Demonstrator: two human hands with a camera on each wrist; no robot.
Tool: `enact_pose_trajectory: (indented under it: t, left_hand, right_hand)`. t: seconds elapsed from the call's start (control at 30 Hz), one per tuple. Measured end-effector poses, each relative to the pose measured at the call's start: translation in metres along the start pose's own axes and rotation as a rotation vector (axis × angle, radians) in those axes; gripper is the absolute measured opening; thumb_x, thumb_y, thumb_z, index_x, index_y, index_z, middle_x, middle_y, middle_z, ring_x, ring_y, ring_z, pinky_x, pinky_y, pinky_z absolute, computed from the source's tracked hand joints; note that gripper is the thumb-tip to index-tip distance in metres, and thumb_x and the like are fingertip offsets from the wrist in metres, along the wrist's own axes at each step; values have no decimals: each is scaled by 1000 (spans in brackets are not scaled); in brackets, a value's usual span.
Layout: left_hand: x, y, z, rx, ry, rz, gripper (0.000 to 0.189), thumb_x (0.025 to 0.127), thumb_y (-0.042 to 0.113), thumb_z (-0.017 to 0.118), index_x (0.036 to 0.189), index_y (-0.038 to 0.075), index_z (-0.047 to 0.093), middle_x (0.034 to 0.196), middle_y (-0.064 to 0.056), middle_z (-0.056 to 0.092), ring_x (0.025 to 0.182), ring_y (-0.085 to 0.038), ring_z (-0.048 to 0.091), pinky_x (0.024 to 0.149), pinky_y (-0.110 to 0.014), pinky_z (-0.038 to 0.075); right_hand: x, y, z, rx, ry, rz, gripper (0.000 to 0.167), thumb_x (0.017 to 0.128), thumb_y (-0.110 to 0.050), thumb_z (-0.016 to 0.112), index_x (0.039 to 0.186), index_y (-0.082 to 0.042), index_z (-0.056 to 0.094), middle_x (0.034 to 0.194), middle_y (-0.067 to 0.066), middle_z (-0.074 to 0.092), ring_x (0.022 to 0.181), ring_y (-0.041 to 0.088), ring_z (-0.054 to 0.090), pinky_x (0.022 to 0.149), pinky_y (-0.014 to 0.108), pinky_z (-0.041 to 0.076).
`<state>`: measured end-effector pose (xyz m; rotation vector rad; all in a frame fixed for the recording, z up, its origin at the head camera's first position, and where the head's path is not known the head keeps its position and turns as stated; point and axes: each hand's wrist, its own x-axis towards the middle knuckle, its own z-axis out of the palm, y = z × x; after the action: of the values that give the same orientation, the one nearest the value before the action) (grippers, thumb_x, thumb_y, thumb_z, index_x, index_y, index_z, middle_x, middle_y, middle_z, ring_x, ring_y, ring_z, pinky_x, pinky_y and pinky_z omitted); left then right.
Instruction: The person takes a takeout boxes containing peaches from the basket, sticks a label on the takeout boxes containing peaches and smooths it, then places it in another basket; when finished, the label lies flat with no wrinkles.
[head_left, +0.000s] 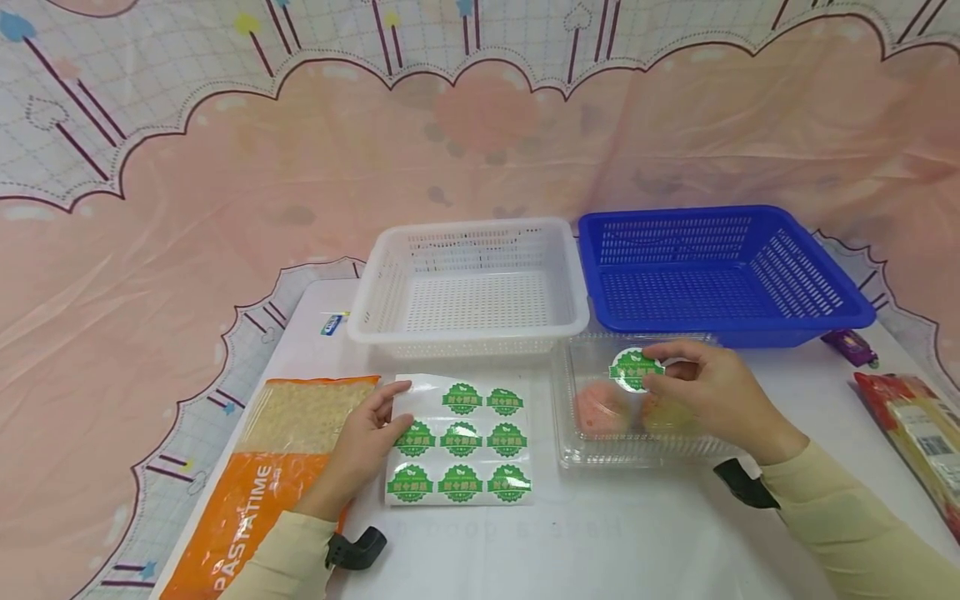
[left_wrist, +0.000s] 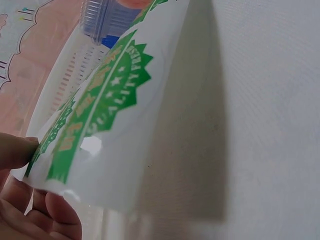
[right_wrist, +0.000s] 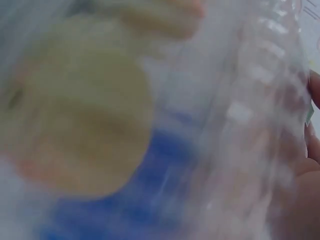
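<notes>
My right hand [head_left: 705, 396] pinches a round green-and-white sticker [head_left: 633, 370] by its right edge, between thumb and forefinger. The sticker overlaps the lid of a clear plastic box [head_left: 573, 450], inside which lie a pinkish-red fruit [head_left: 602, 407] and a yellowish fruit [head_left: 671, 414]. On the other side, my left hand [head_left: 375, 437] grips the left edge of a white sticker sheet [head_left: 517, 462], thumb above and fingers beneath. In the left wrist view the sheet [left_wrist: 150, 100] bends up off the table. Rows of green stickers remain on it, and its top left spot is bare.
Behind stand a white basket [head_left: 468, 337] and a blue basket [head_left: 727, 323], side by side. An orange pasta bag [head_left: 247, 508] lies at the left, beside my left forearm. To the right are a red-and-yellow packet [head_left: 915, 433] and a small purple packet [head_left: 851, 347].
</notes>
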<state>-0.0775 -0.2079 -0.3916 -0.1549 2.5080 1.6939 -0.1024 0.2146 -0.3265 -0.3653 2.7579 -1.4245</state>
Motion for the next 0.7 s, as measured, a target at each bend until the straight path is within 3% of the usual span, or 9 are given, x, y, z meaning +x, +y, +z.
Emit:
enact_pose_trajectory:
  t: [0.4, 0.7]
  left_hand:
    - [0, -2, 1, 9, 10, -6, 49, 99, 5, 60, 145, 12, 49, 127, -17, 65, 93, -24, 64, 80, -19, 52]
    - [0, -3, 0, -4, 0, 2, 49, 99, 4, 60, 146, 12, 49, 128, -18, 64, 94, -24, 65, 81, -19, 52]
  right_hand:
    - [-5, 13, -7, -42, 9, 43, 39, 91, -21, 76, 122, 2, 67, 93, 10, 69, 80, 10, 63, 61, 24, 51]
    - [-2, 18, -5, -55, 15, 32, 41, 92, -17, 74, 126, 4, 64, 100, 10, 66, 84, 9, 58, 69, 18, 49]
